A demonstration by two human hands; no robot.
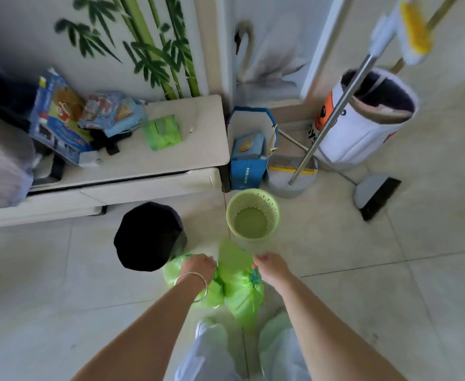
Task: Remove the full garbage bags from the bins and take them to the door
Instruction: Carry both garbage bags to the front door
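gripping from above, the left hand (199, 266) and the right hand (269, 266) are both closed on the bunched tops of green garbage bags (236, 287), which hang low in front of the person's legs, over the tiled floor (363, 298). the left hand, with a thin bangle (198, 287) at the wrist, holds the bag on that side; the right hand holds the other, where a blue-green drawstring shows just below its fingers. whether the bags touch the floor cannot be told. just beyond the hands stands a green perforated bin (253, 213) with no bag inside, and to its left a bin with a black liner (148, 236), close beside the left bag. behind them are a white low cabinet (184, 158), a blue paper bag (249, 152), a dustpan (291, 174) and a broom (377, 195).
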